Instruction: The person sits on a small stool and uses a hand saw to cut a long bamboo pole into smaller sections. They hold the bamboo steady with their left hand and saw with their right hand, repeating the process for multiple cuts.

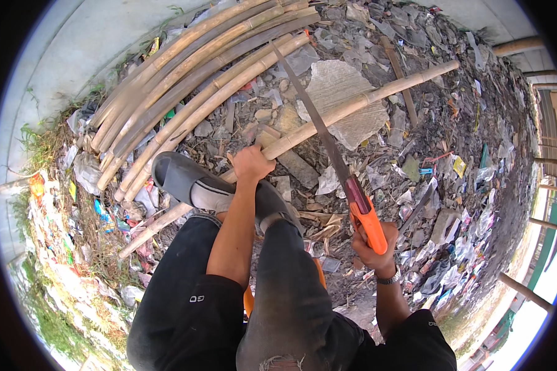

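place: rough outdoor yard | signs: rubbish-strewn ground, weeds, piled bamboo poles

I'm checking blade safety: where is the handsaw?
In the head view, the handsaw is just right of centre, its orange handle in the right hand, its blade slanting up-left across the bamboo pole.

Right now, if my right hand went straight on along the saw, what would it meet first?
Probably the bamboo pole that crosses beneath the saw blade; depth is unclear here.
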Action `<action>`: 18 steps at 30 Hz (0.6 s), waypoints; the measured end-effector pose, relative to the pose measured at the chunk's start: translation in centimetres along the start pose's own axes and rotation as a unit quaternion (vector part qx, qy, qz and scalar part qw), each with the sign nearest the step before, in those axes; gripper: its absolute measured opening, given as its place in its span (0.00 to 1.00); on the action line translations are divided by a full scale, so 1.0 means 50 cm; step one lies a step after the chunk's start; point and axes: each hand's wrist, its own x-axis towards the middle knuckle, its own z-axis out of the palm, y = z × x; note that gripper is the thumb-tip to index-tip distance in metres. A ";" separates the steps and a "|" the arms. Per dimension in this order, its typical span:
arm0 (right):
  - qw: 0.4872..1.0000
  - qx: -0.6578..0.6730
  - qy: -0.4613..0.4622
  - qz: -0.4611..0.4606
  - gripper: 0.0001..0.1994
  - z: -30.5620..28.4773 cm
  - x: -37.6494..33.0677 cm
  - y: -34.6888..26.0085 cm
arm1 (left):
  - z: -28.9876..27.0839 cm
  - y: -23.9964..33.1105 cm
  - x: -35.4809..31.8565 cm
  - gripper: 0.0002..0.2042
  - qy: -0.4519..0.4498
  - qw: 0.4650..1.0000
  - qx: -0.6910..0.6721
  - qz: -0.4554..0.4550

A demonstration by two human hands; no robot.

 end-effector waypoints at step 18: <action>0.990 0.014 -0.074 0.119 0.09 0.045 -0.210 0.045 | 0.003 -0.006 0.024 0.22 -0.046 0.997 0.027 -0.055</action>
